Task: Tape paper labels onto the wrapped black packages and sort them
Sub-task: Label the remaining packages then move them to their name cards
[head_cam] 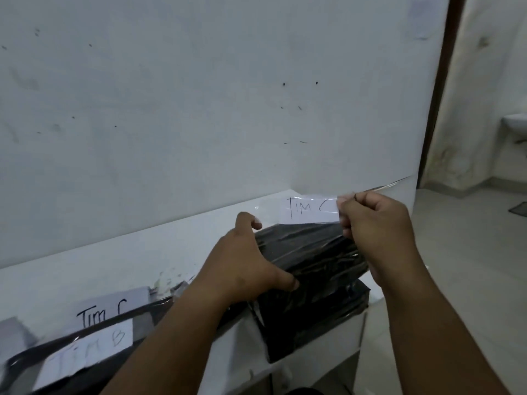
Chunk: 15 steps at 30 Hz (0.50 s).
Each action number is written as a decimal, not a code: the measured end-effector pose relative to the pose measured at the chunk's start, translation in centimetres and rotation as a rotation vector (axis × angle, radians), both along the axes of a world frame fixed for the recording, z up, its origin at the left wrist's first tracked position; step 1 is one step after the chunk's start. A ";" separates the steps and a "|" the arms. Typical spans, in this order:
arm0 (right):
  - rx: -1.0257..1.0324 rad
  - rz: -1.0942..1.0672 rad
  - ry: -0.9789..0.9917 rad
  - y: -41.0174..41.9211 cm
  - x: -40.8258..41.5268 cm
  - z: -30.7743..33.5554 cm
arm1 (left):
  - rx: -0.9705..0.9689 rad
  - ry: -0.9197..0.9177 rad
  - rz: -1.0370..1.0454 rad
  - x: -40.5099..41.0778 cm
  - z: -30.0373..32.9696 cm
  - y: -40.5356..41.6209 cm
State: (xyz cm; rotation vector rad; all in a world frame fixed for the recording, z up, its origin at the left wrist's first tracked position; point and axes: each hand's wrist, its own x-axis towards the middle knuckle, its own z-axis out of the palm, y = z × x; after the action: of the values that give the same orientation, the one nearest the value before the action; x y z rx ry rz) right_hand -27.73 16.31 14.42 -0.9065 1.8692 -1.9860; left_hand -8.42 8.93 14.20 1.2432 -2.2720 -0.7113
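A black wrapped package [310, 252] is lifted and tilted over the white table's right end. My left hand [245, 260] grips its left side, thumb on the front. A white paper label [309, 210] reading "TIM C", stuck on a strip of clear tape, stands at the package's far top edge. My right hand [376, 223] pinches the label's right end and the tape. A second black package [313, 317] lies under the lifted one. At lower left, another black package [94, 363] carries a "TIM B" label [88, 352].
A loose "TIM C" label [105, 309] lies on the white table [71, 280], with a grey object [12, 333] at the far left. A white wall stands close behind the table. A doorway and tiled floor [470, 238] open to the right.
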 end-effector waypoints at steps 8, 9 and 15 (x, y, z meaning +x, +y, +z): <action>0.069 0.118 -0.134 -0.7 -0.4 -1.9 | 0.002 0.029 -0.060 0.0 -2.0 0.7; 0.073 0.127 -0.153 -0.8 -0.5 -2.2 | 0.005 0.039 -0.059 0.1 -2.3 0.5; 0.041 0.166 -0.220 -1.2 -1.0 -2.4 | 0.090 0.329 0.019 0.1 -2.4 0.7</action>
State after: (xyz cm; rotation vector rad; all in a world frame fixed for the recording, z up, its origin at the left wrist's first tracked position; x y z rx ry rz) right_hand -28.77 15.14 12.01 -0.7697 1.6526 -1.8586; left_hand -8.28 9.68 11.78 1.0935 -1.9766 -0.9442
